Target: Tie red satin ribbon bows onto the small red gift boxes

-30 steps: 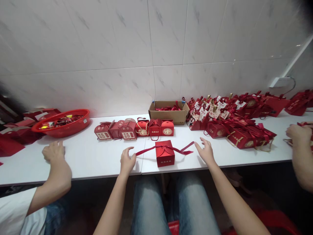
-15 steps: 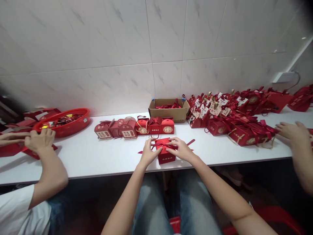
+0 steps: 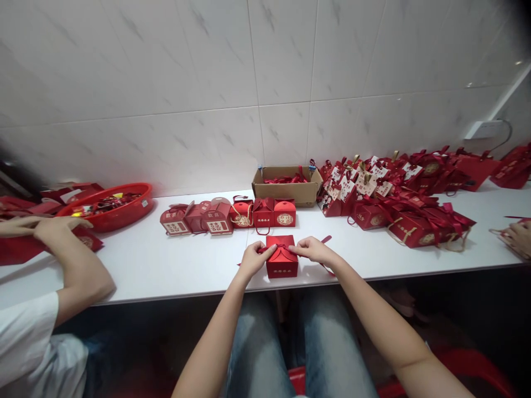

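A small red gift box (image 3: 282, 268) stands upright near the table's front edge, straight ahead of me. A dark red ribbon (image 3: 326, 240) crosses its top in a bow or knot, with loose tails to both sides. On the box's left, my left hand (image 3: 254, 258) pinches the ribbon between thumb and fingers. My right hand (image 3: 312, 250) pinches it from the other side, its thumb at the knot. Both hands are closed, at the height of the box's top. The ribbon parts inside the fingers are hidden.
Behind my box is a row of finished-looking red boxes (image 3: 219, 216) and a cardboard box (image 3: 286, 192) of ribbons. Many red gift boxes (image 3: 427, 226) crowd the right. Leftward are a red basin (image 3: 124, 215) of sweets and a co-worker's arm (image 3: 83, 265); another person's hand (image 3: 518, 237) is far right.
My hands have drawn slightly apart and my fingers have closed from spread over the box top to pinching the ribbon. The right-hand person's hand has moved away to the right, holding something.
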Demonstrator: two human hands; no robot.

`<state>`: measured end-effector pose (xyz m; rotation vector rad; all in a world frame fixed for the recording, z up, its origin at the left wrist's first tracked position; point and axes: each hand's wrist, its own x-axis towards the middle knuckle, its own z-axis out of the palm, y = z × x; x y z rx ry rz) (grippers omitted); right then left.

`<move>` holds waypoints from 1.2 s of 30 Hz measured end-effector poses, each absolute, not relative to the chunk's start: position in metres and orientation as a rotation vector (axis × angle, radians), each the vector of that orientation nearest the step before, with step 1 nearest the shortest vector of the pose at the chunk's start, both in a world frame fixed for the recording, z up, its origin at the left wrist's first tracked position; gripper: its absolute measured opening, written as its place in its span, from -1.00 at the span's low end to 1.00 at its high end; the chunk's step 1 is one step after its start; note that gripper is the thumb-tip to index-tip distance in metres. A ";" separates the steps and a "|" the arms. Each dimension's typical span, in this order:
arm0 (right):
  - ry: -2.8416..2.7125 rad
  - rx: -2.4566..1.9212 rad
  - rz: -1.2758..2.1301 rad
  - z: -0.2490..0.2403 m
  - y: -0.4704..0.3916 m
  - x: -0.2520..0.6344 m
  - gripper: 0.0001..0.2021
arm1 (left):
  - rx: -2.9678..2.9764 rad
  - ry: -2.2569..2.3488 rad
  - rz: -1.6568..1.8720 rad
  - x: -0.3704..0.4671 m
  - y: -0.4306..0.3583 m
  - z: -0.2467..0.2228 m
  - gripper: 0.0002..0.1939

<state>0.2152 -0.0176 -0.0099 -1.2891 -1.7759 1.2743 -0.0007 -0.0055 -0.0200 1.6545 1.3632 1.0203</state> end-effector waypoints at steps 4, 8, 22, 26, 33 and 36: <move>-1.843 -1.221 1.265 -0.008 -0.012 0.225 -0.53 | 1.604 1.326 1.027 -0.003 -0.008 -0.020 -0.52; -1.885 -1.230 1.204 -0.010 -0.009 0.232 -0.56 | 1.607 1.358 1.055 -0.004 -0.008 -0.022 -0.56; -1.413 -0.737 1.332 -0.013 -0.020 0.215 -0.79 | 1.591 1.440 1.198 0.013 -0.021 -0.020 -0.62; -1.313 -0.791 1.294 -0.016 -0.016 0.197 -0.68 | 1.620 1.448 1.202 0.016 -0.026 -0.023 -0.62; -1.155 -0.888 1.160 -0.022 -0.013 0.183 -0.69 | 1.635 1.493 1.186 0.017 -0.028 -0.027 -0.62; -1.144 -0.933 1.146 -0.020 -0.016 0.183 -0.69 | 1.626 1.501 1.188 0.017 -0.028 -0.028 -0.61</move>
